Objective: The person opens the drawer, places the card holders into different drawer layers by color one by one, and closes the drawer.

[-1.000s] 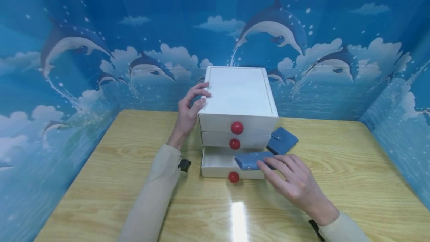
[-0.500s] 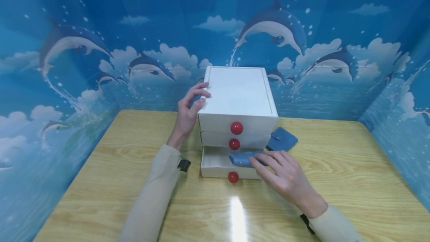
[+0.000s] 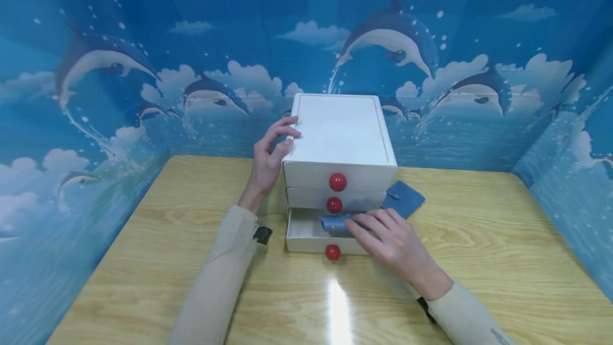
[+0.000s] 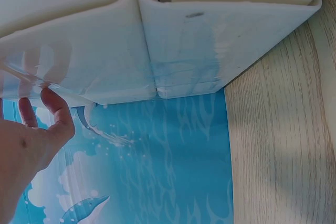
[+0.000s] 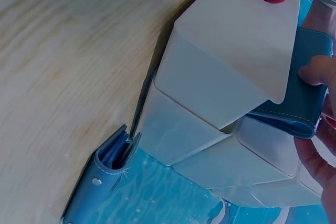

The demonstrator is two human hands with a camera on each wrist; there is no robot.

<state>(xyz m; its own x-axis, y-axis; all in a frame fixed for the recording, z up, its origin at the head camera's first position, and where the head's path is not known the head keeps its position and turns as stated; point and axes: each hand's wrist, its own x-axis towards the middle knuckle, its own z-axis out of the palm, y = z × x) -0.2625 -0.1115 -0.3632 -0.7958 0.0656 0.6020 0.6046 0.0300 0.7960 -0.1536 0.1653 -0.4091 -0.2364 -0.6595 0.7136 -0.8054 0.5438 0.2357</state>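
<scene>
A white cabinet of drawers point(image 3: 341, 129) with red knobs stands on the table; its bottom drawer point(image 3: 301, 228) is pulled out. My left hand point(image 3: 268, 161) rests on the cabinet's left top edge, fingertips touching it, thumb at the side. With thumb and fingers, my right hand point(image 3: 395, 244) pinches a blue wallet point(image 3: 333, 222) at the open bottom drawer. Stitched edges of that wallet show in the right wrist view, its far part hidden by the drawer front. Whether it touches the drawer floor, I cannot tell. A second blue wallet point(image 3: 404, 199) with a snap lies right of the cabinet.
The wooden table point(image 3: 503, 249) extends to both sides and in front of the cabinet. Behind and beside it hangs a blue backdrop point(image 3: 306, 25) printed with dolphins and clouds. Two upper drawers point(image 3: 306, 174) are closed.
My right hand has moved left with the pinched wallet, from the drawer's right front edge to farther over the open drawer. The left hand and cabinet have stayed in place.
</scene>
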